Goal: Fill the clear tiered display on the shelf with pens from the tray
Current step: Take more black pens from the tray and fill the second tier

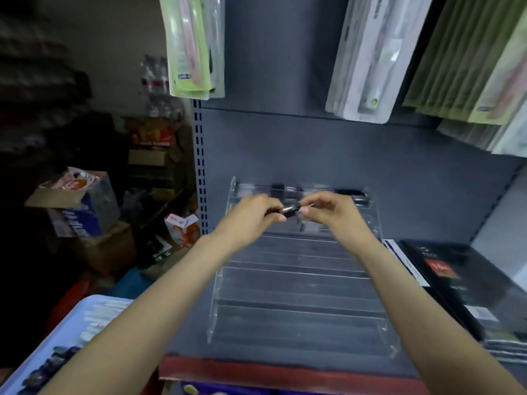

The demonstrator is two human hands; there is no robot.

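Observation:
The clear tiered display [296, 280] stands on the grey shelf, its lower steps bare. A few dark pens [349, 193] lie along its top tier. Over the upper tiers both hands hold one dark pen [291, 210] with a silver tip, lying roughly level. My left hand [253, 213] grips its left end. My right hand [328, 209] pinches its right end between thumb and fingers. The pale blue tray [67, 332] with white and dark pens sits at the lower left, partly hidden by my left forearm.
A black boxed product [462, 283] lies on the shelf right of the display. Packaged goods hang from the back panel above [194, 47] [368, 58]. Cardboard boxes [82, 201] crowd the dim floor at the left. The shelf's red front edge [285, 372] runs below the display.

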